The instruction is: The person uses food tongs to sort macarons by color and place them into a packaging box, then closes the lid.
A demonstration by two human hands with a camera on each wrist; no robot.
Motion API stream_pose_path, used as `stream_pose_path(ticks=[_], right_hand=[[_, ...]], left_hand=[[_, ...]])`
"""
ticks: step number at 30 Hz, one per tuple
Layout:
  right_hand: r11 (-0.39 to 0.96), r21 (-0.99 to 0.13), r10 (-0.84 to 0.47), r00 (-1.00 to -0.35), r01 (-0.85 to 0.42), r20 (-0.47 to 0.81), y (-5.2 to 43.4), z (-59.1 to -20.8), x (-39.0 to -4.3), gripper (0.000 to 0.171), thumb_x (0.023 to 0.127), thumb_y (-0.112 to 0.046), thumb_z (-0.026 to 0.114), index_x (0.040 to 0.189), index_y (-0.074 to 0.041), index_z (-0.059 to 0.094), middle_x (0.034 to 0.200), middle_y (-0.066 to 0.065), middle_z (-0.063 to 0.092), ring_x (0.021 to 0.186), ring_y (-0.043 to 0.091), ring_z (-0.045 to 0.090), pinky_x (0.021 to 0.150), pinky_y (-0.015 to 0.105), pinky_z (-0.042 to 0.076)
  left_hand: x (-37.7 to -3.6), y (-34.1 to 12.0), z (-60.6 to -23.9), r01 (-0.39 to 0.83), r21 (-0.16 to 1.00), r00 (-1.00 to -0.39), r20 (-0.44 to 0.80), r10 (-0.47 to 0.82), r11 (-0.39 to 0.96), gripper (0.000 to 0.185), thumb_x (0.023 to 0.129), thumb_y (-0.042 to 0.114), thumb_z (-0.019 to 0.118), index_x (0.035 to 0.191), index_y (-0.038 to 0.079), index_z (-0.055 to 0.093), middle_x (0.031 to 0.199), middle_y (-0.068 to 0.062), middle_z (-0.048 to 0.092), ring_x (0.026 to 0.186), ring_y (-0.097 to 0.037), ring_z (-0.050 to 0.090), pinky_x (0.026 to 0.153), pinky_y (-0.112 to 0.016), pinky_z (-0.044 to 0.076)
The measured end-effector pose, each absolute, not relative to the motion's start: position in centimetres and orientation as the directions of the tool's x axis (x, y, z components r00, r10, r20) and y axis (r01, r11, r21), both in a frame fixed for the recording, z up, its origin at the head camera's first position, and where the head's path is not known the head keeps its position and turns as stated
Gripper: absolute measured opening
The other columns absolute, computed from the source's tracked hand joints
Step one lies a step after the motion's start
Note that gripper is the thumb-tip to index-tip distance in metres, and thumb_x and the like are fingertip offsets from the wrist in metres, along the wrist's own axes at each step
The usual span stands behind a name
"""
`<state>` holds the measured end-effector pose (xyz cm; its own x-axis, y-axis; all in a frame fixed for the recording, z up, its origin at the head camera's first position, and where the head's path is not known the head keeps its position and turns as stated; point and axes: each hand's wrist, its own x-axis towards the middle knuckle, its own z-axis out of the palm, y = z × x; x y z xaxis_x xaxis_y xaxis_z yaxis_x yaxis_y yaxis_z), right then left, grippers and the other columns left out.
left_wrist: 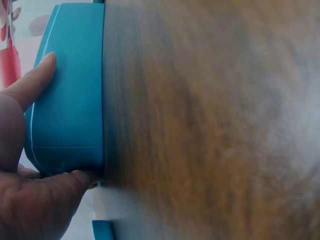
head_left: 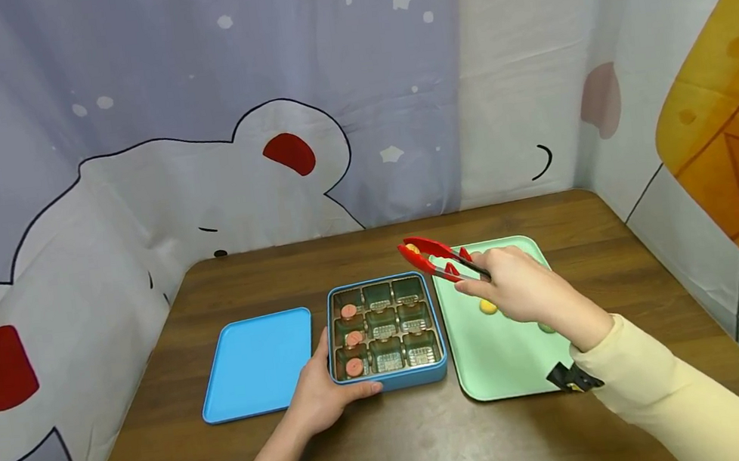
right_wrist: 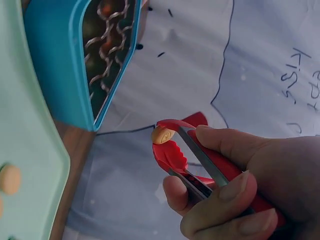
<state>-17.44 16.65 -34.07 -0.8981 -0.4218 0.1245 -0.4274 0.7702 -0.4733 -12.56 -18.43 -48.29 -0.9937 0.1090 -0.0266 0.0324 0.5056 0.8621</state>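
Head view: tongs [head_left: 437,259] are held in the right hand [head_left: 520,291], fingers curled round the handles, tips raised above the tin's [head_left: 391,377] 1 o'clock corner. Right-wrist view: a small yellow disc [right_wrist: 162,134] is pinched between the red scalloped tips, which are nearly closed on it. The disc is seated near the very end of one tip, off-centre; the hold is judged shallow.

Handling, judged: the disc appears light, small and round, with a smooth surface, so likely to slip or roll if squeeze is eased. Whether it is brittle cannot be told. A flat-face pinch, centred in the scallops, is judged the safer hold.

The tin is steadied by the left hand [head_left: 323,397] at its 7 o'clock corner, thumb along the near wall and fingers laid up the left side, lightly curved against it. Three pink discs [head_left: 352,339] sit in the left column; the other cells look bare of discs. More discs lie on the green tray [head_left: 508,367] at 3 o'clock of the tin. A blue lid [head_left: 258,363] lies at 9 o'clock.
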Motion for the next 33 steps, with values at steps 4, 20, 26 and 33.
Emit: stream_pose_path(ticks=[4, 20, 26, 33], right_hand=[[0.754, -0.47, -0.448, -0.882, -0.459, 0.143, 15.1, -34.2, -17.6, 0.028, 0.102, -0.03, 0.074, 0.081, -0.014, 0.062, 0.061, -0.004, 0.049, 0.058, 0.015, 0.046, 0.056, 0.033, 0.042], [0.744, -0.5, -0.48, -0.875, -0.444, 0.063, 10.5, -36.7, -17.4, 0.029, 0.1, -0.031, 0.077, 0.08, -0.015, 0.062, 0.065, -0.001, 0.053, 0.052, 0.013, 0.047, 0.05, 0.03, 0.041], [0.754, -0.5, -0.467, -0.883, -0.426, 0.048, 10.3, -37.5, -17.3, 0.026, 0.1, -0.032, 0.076, 0.087, -0.012, 0.065, 0.068, 0.0, 0.056, 0.053, 0.015, 0.05, 0.05, 0.032, 0.044], [0.767, -0.511, -0.436, -0.899, -0.389, 0.03, 10.9, -37.5, -17.2, 0.027, 0.099, -0.036, 0.077, 0.091, -0.013, 0.067, 0.066, 0.002, 0.055, 0.048, 0.014, 0.048, 0.048, 0.032, 0.041]], left_hand=[[-12.5, -18.5, -48.4, 0.026, 0.867, -0.993, -0.033, 0.109, 0.498, 0.133, 0.069, 0.044, 0.102, 0.171, 0.024, 0.019, 0.135, 0.005, 0.067, 0.112, -0.016, 0.068, 0.098, -0.053, 0.051], [-12.6, -18.5, -48.4, 0.052, 0.879, -0.992, -0.009, 0.125, 0.473, 0.127, 0.068, 0.041, 0.103, 0.169, 0.023, 0.027, 0.133, 0.006, 0.068, 0.113, -0.017, 0.068, 0.098, -0.053, 0.05], [-12.6, -18.4, -48.4, 0.048, 0.883, -0.991, -0.016, 0.132, 0.467, 0.121, 0.069, 0.041, 0.103, 0.166, 0.026, 0.031, 0.129, 0.008, 0.069, 0.114, -0.016, 0.068, 0.1, -0.052, 0.05], [-12.8, -18.4, -48.5, 0.044, 0.887, -0.99, -0.022, 0.136, 0.46, 0.123, 0.07, 0.04, 0.102, 0.167, 0.026, 0.029, 0.131, 0.007, 0.069, 0.116, -0.016, 0.067, 0.101, -0.052, 0.05]])
